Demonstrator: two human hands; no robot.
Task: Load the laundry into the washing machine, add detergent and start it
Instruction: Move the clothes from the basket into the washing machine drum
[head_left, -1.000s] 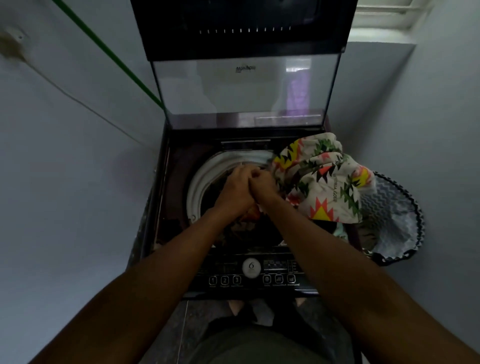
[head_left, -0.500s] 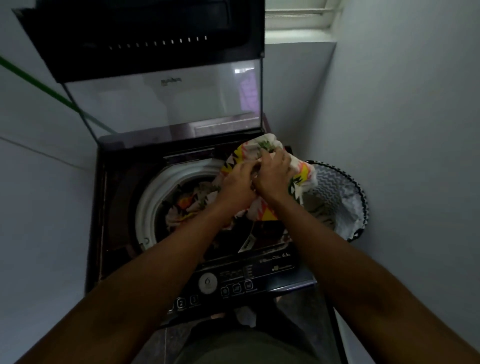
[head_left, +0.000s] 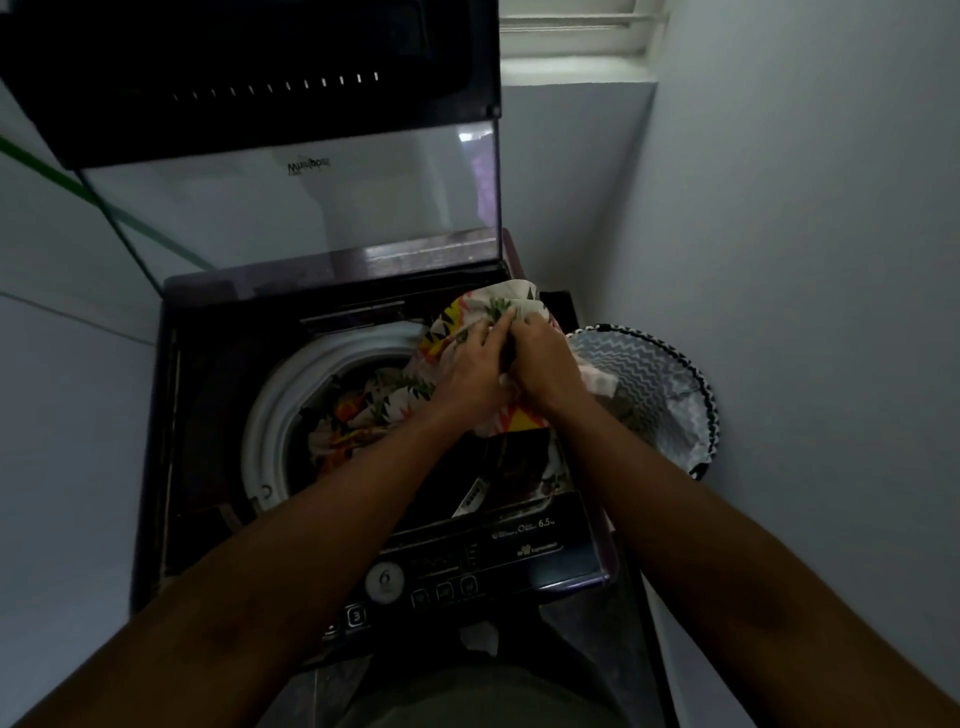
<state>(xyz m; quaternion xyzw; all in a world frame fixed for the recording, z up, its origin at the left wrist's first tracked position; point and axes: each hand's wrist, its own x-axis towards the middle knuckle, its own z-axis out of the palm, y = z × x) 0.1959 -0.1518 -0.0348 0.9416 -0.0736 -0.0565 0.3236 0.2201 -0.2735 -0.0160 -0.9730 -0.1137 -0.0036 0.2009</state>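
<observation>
A dark top-loading washing machine (head_left: 197, 467) stands with its glass lid (head_left: 311, 208) raised. A patterned white, yellow and green cloth (head_left: 498, 306) is bunched over the right rim of the white drum ring (head_left: 270, 415), part of it trailing into the drum (head_left: 374, 410). My left hand (head_left: 475, 369) and my right hand (head_left: 543, 364) press together on the bunch, fingers curled into the fabric. The control panel (head_left: 467, 566) with a round dial lies below my forearms.
A zigzag-patterned laundry basket (head_left: 660, 384) sits on the floor right of the machine, against the grey wall. Walls close in on both sides. A green line and a white cable run along the left wall. A window sill is at the top.
Both hands, still clutching the patterned cloth, moved from over the drum centre to its right rim. The cloth is bunched smaller. The view swung right.
</observation>
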